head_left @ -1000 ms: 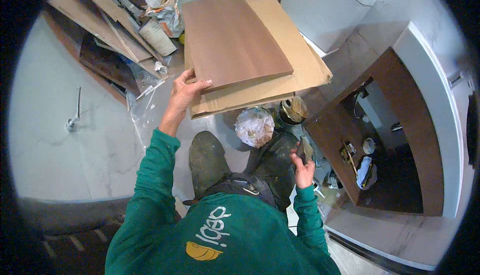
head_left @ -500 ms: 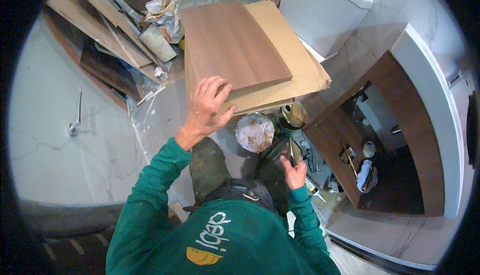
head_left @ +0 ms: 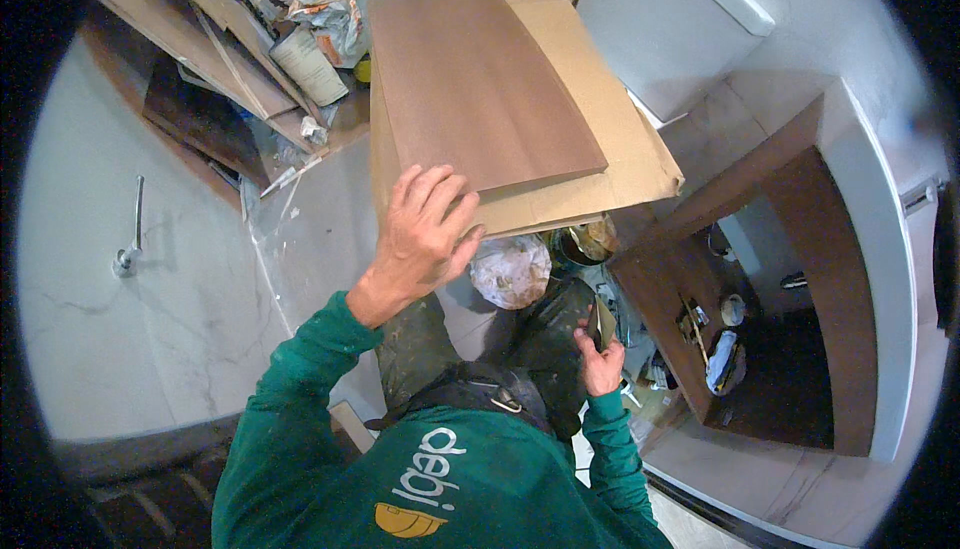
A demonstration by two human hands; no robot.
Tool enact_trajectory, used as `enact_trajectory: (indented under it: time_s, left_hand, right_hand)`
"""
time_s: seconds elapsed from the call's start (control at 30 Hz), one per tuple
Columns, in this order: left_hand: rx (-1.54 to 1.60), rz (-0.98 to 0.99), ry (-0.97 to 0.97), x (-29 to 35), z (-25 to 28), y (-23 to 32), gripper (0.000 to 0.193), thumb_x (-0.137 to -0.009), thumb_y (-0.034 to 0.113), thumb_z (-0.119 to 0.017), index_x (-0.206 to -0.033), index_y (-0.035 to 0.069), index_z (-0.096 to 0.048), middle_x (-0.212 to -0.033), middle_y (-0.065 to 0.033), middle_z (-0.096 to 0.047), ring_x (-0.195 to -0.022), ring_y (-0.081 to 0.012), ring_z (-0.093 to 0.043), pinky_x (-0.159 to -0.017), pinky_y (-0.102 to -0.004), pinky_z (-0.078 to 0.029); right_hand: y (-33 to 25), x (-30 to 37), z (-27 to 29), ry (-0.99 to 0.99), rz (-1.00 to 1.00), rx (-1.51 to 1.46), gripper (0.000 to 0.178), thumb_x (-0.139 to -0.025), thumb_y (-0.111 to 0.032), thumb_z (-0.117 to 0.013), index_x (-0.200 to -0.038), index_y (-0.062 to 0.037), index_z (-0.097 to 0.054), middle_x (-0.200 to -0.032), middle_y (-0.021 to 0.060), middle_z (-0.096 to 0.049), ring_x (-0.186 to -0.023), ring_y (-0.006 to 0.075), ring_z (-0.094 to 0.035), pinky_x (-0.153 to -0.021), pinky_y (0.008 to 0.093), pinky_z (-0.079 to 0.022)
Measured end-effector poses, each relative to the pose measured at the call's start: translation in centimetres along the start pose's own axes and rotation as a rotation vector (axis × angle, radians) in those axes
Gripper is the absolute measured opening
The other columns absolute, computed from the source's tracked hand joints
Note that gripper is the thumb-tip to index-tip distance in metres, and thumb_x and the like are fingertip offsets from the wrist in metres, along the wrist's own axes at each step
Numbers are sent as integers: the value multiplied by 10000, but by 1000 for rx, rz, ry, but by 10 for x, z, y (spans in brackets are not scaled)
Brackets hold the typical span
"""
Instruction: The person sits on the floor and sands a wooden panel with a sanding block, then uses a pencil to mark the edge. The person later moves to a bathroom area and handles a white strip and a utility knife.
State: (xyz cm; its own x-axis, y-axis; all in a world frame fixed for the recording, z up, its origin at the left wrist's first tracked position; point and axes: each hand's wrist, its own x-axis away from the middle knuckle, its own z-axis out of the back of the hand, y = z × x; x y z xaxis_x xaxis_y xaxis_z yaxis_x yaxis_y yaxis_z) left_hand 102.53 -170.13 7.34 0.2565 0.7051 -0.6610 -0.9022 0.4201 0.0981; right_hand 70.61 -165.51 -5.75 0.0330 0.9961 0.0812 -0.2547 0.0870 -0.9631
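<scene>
A brown wood-grain panel [head_left: 490, 89] lies on a larger sheet of cardboard [head_left: 630, 144] in front of me. My left hand [head_left: 425, 229] is at the panel's near left corner, fingers bent and spread, with nothing in them. Its fingertips overlap the panel's edge; whether they touch it I cannot tell. Low on the right, beside my knee, my right hand [head_left: 600, 361] pinches a small folded olive-grey sheet [head_left: 602, 324] that looks like sandpaper between thumb and fingers. Beneath the cardboard's near edge stands a round container with a whitish, stained cover [head_left: 510, 271].
Wooden offcuts [head_left: 215, 24], a plastic bag [head_left: 330, 14] and a pale can [head_left: 308, 67] crowd the far left. A white toilet tank [head_left: 670, 29] stands behind the cardboard. To the right is a brown open cabinet [head_left: 855, 329] with small tools inside. An open tin [head_left: 590, 241] sits under the cardboard.
The view has shifted slightly. My left hand has drawn back a little from the panel's top toward its edge. My right hand still holds the folded sheet, now turned more upright.
</scene>
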Motion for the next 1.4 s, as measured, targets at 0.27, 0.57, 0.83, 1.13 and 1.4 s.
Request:
enact_trajectory:
  time_s: [0.27,0.57,0.83,1.13,1.4]
  left_hand:
    - [-64,48,64,25,21,-25,375,-703,98,-733,-1061,33,-644,-1097,-111,-612,-1142,-302,-546,-1026,-488,-367]
    - [63,219,198,50,22,-40,374,-675,61,-755,-1033,35,-653,-1113,-120,-619,-1108,-314,-572,-955,-481,-426]
    - [132,240,276,39,6,-31,384,-658,54,-771,-1030,60,-672,-1117,-147,-633,-1104,-350,-582,-921,-470,-464]
    - [26,102,239,31,-1,-31,317,-656,61,-753,-969,73,-701,-1116,-137,-635,-1119,-340,-575,-984,-516,-409]
    - [19,109,46,8,-2,-8,376,-692,131,-753,-1042,26,-665,-1142,-134,-595,-1200,-339,-510,-1053,-517,-345]
  right_hand:
    - [-10,-13,-17,-74,12,44,432,-874,-60,-637,-1295,-3,-556,-1080,54,-656,-1000,141,-579,-896,301,-463]
    - [-10,-14,-35,-95,-34,18,406,-863,-89,-658,-1256,-18,-587,-1045,39,-655,-939,135,-585,-865,291,-473]
    - [-9,-19,-45,-112,-16,185,345,-848,-142,-677,-1163,-15,-615,-965,72,-656,-877,164,-602,-804,296,-486]
    - [-15,-22,-57,-106,41,218,338,-850,-161,-671,-1154,-24,-619,-977,108,-663,-871,221,-623,-796,337,-489]
    - [-15,-26,-60,-136,-3,266,343,-845,-101,-665,-1168,-3,-604,-992,55,-666,-913,150,-593,-843,298,-474]
